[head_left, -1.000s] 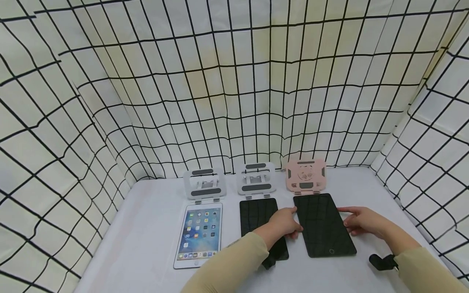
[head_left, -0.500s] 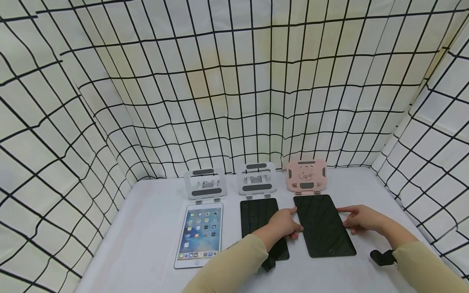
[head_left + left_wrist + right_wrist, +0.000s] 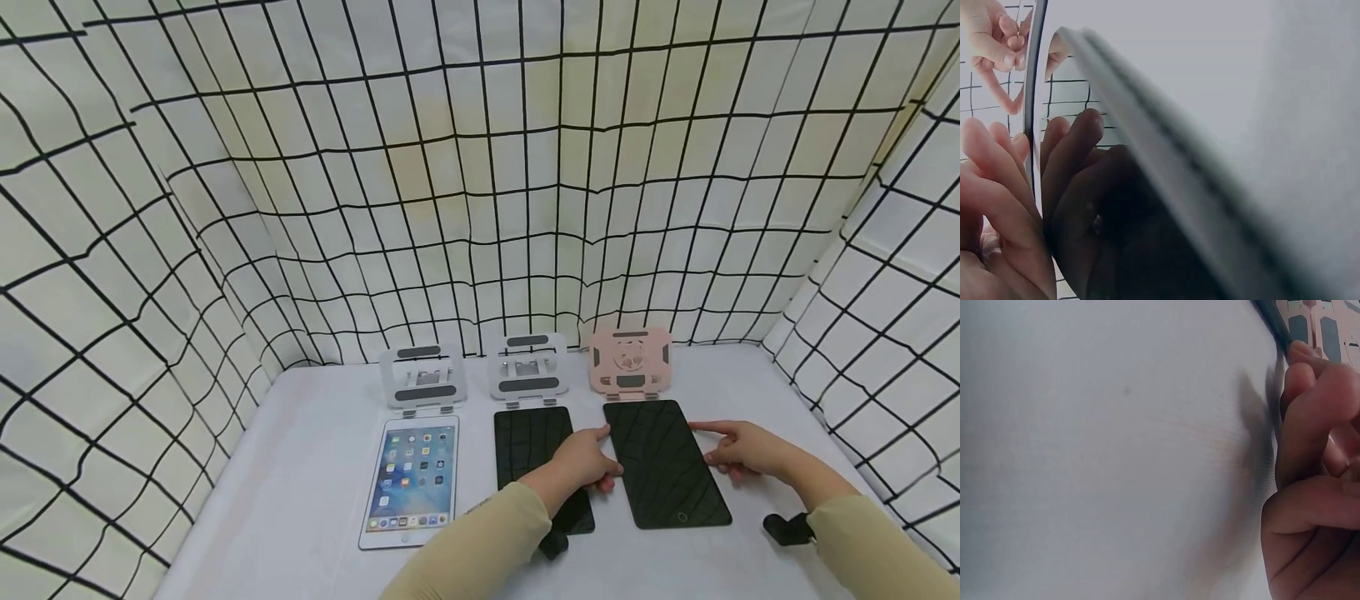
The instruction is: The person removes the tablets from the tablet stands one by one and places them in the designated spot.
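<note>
A black tablet [image 3: 666,467] lies at a slight slant on the white table, between my two hands. Along its left edge, my left hand [image 3: 579,460] touches with the extended index fingertip and the thumb. That forearm crosses a second black tablet [image 3: 528,440], hiding part of it. My right hand [image 3: 746,450] reaches to the right edge, index finger straight and the other fingers bent. In the left wrist view, a glossy dark screen [image 3: 1141,244] mirrors the left hand's fingers. The right wrist view has a fingertip against the dark tablet edge [image 3: 1270,320].
A white tablet [image 3: 412,477] with a lit home screen lies at the left. Behind the three tablets stand two white folding stands, the left one [image 3: 425,393] and the middle one [image 3: 528,385], and a pink stand [image 3: 651,358]. Black-grid white netting [image 3: 525,208] encloses the table.
Both hands stay at the edges of the right black tablet. The whole scene shifts slightly rightward in the head view.
</note>
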`<action>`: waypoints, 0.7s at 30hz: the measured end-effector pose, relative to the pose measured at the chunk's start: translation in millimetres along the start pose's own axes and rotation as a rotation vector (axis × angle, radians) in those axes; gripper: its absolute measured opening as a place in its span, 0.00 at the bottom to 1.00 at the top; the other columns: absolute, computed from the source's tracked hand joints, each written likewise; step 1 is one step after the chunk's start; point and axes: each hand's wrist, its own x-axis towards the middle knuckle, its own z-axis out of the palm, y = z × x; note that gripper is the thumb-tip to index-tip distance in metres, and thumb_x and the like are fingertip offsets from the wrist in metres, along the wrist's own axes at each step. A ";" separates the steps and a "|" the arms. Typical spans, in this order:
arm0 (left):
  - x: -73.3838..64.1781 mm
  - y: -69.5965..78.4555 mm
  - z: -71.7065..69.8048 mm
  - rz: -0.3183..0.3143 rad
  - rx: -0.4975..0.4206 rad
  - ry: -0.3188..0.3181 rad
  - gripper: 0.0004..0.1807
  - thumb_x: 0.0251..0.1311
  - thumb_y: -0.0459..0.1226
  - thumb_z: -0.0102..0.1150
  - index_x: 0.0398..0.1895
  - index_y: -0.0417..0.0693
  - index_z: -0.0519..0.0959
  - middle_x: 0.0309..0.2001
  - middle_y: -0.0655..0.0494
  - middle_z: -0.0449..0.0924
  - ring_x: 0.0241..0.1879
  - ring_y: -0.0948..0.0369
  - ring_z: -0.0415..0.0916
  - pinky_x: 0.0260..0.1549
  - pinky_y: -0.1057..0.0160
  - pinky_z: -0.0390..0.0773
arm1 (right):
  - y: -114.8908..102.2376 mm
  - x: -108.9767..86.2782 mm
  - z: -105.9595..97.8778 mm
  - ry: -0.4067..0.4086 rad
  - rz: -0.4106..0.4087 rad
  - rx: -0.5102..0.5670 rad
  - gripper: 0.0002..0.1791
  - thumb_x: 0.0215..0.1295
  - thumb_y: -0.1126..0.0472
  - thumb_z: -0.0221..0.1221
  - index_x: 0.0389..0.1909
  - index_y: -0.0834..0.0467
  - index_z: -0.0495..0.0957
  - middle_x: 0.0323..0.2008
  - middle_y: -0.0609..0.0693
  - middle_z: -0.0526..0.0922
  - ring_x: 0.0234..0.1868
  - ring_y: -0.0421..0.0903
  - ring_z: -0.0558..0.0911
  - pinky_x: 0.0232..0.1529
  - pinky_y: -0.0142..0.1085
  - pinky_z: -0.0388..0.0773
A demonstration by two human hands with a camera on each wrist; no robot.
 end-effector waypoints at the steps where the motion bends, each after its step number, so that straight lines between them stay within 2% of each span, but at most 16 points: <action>1: 0.2 0.2 0.5 0.000 -0.003 0.000 0.40 0.57 0.35 0.70 0.73 0.55 0.66 0.12 0.56 0.76 0.11 0.65 0.68 0.13 0.69 0.68 | 1.8 0.8 -0.7 -0.006 -0.001 0.004 0.40 0.65 0.59 0.64 0.74 0.64 0.58 0.21 0.50 0.77 0.17 0.43 0.74 0.18 0.31 0.66; 12: 4.6 1.4 5.3 -0.035 -0.070 0.002 0.40 0.56 0.33 0.71 0.73 0.56 0.67 0.11 0.56 0.75 0.10 0.65 0.68 0.13 0.69 0.67 | 11.5 2.7 -5.9 -0.043 -0.030 0.048 0.41 0.65 0.56 0.64 0.74 0.65 0.57 0.22 0.49 0.78 0.18 0.41 0.75 0.18 0.30 0.66; 21: 2.2 -0.3 5.6 0.008 -0.162 -0.019 0.39 0.58 0.29 0.68 0.74 0.51 0.65 0.11 0.55 0.75 0.10 0.65 0.70 0.12 0.69 0.70 | 9.4 1.5 -3.5 -0.018 -0.027 0.044 0.40 0.66 0.58 0.63 0.74 0.66 0.57 0.22 0.51 0.79 0.19 0.44 0.78 0.18 0.31 0.66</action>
